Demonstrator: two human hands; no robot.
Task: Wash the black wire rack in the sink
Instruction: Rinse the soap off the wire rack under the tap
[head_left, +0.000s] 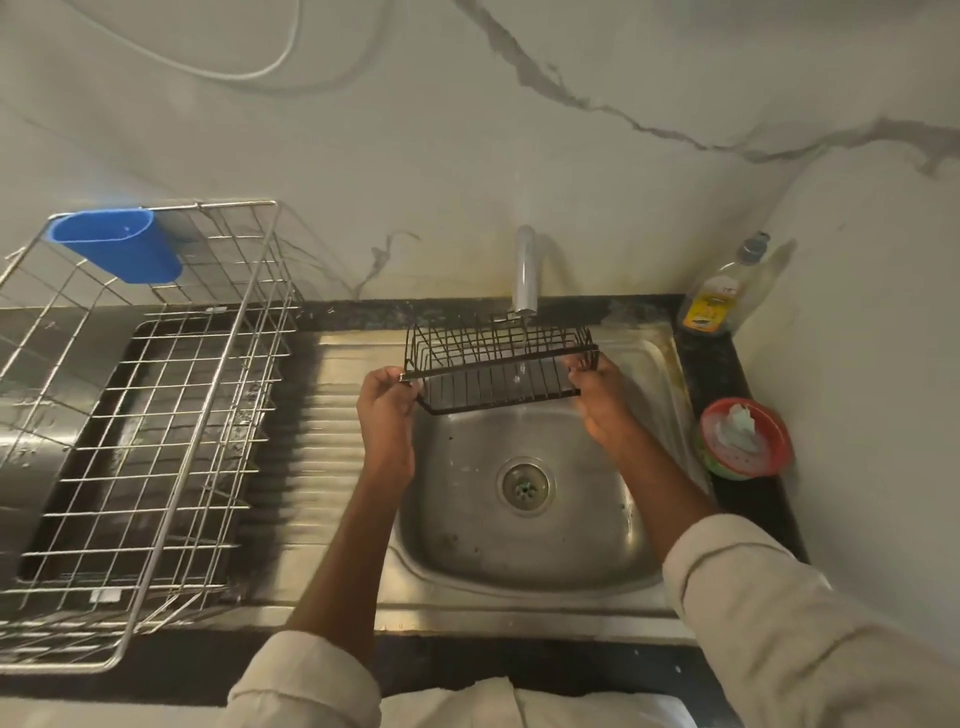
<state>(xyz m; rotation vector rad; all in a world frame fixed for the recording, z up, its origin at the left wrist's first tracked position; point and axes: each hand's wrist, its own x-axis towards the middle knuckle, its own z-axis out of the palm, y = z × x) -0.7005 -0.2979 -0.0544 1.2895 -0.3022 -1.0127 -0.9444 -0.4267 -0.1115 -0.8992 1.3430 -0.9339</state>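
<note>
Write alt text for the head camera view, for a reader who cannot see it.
Two hands, the left hand and right hand, hold a black wire rack under a running tap over a steel sink. A silver dish rack stands left; a soap bottle right.

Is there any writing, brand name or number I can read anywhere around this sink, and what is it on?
No text here can be read.
Dish soap bottle: it has a yellow label with dark markings and a small white sticker above it, both too blurred to read.
Steel drying rack: a small white tag at its near edge, too small to read.
Black wire rack, faucet, blue cup, red bowl: no writing visible.
</note>
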